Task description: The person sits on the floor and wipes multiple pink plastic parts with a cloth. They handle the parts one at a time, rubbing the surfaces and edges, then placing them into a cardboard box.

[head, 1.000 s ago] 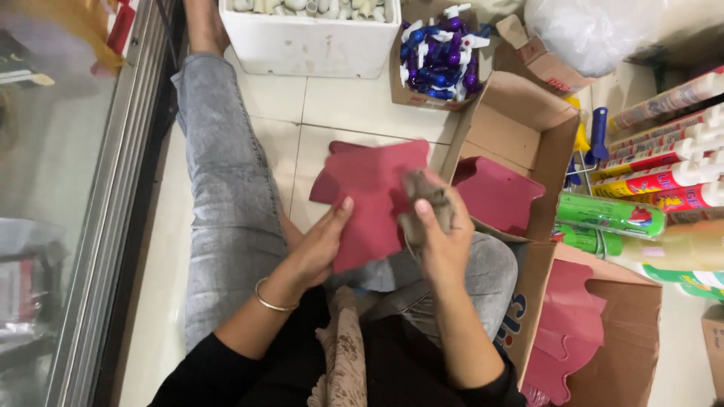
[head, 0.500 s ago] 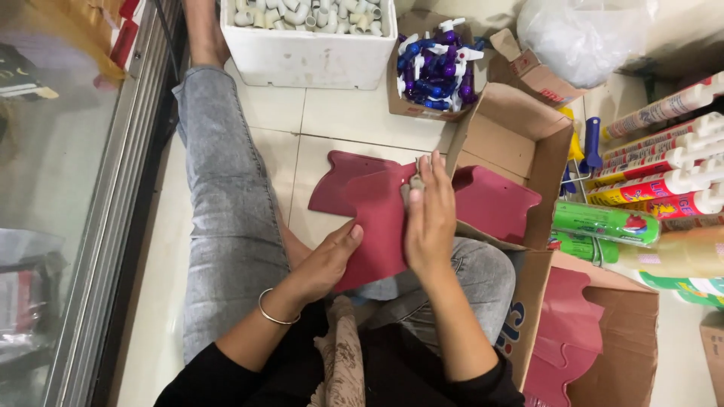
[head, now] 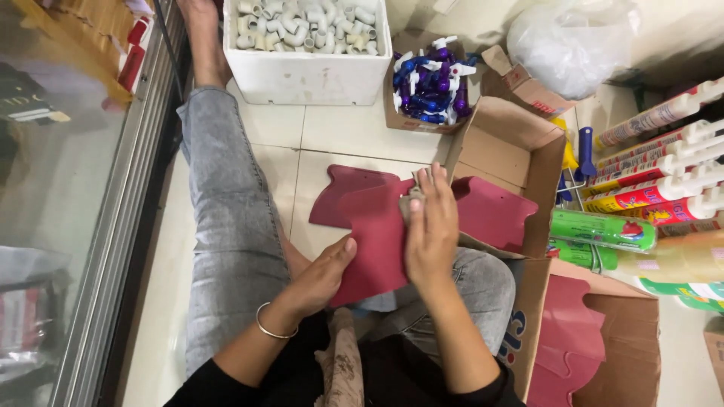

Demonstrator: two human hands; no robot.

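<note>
I sit on a tiled floor with a flat dark red shaped piece (head: 377, 241) over my lap. My left hand (head: 320, 279) grips its near left edge, thumb on top. My right hand (head: 431, 226) lies flat on the piece and presses a small grey cloth (head: 411, 202) against its far edge. A second dark red piece (head: 343, 192) lies on the floor just beyond, partly under the first. Another red piece (head: 490, 211) rests in the open cardboard box (head: 520, 143) to the right.
A white foam box (head: 305, 75) of pale pipe fittings stands ahead, a small carton of purple and blue parts (head: 434, 83) beside it. Sealant tubes (head: 656, 177) and green cans (head: 599, 230) lie at right. A box of more red pieces (head: 573, 347) is near right. Glass case at left.
My right hand has gone from holding the cloth raised to lying flat on the red piece, sliding toward its far edge. The piece has lowered onto my lap. The left hand keeps its grip.
</note>
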